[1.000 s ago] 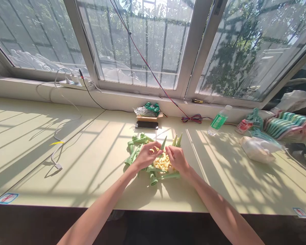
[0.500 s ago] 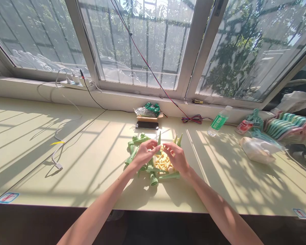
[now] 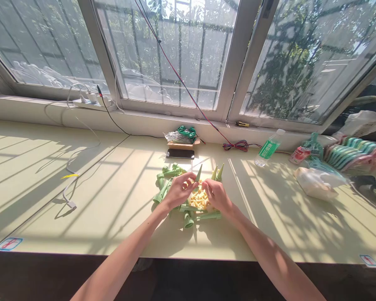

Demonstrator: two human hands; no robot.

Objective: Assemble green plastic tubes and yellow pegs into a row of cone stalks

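My left hand (image 3: 182,190) pinches a slim green pointed cone (image 3: 199,173) by its lower end, tip up and leaning a little right. Close beside it is my right hand (image 3: 217,193), its fingers curled together; whatever is in them is too small or hidden to name. Under and between both hands lie many small yellow peg-like pieces (image 3: 198,201). Around these are several hollow green plastic pieces (image 3: 189,220), some flared at one end, partly covered by my left hand. Two more green cones (image 3: 219,172) stand upright just beyond my right hand.
Behind the pile lie a black phone (image 3: 180,154) and a small open box (image 3: 184,146). A bottle (image 3: 267,148), a red can (image 3: 300,155), a plastic bag (image 3: 316,184) and hangers (image 3: 347,154) are at right. A white cable (image 3: 69,196) lies left.
The cone in my left hand has shifted slightly right and tilted right. My right hand's fingers have curled in and moved slightly lower, nearer the yellow pieces.
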